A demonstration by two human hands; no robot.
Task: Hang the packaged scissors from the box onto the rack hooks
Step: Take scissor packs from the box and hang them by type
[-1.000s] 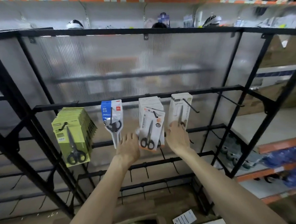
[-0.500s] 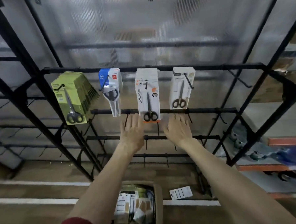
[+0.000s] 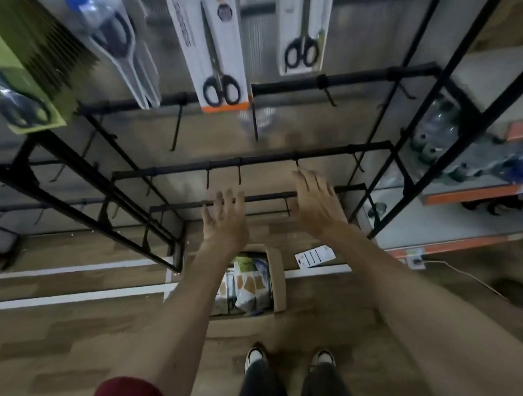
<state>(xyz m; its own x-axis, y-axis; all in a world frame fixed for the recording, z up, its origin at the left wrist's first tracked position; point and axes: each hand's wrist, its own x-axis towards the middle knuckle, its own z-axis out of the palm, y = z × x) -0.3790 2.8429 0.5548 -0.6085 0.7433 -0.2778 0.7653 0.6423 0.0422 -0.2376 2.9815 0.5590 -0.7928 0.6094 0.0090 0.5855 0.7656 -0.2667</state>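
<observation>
Task partway. Hung packs [image 3: 216, 48]: four rows, high above the box [image 3: 278, 275]. Unhung: packaged scissors [image 3: 247, 289] inside the box. Your left hand [image 3: 223, 221] and right hand [image 3: 318, 204], above the box: fingers spread, empty.

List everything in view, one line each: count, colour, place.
green carded scissors packs: a stack, green, upper left
blue-and-white scissors pack: one, blue-white, beside green stack
white-and-orange scissors card: one showing, black handles, top centre
white scissors card: one showing, black handles, further right
black metal rack: one, black, lower hooks bare
open cardboard box: one, brown, floor below hands
white paper tag: one, white, floor right of box
shoes: two, white-toed, bottom centre
left hand: one, open, above box
right hand: one, open, before lower bar
</observation>
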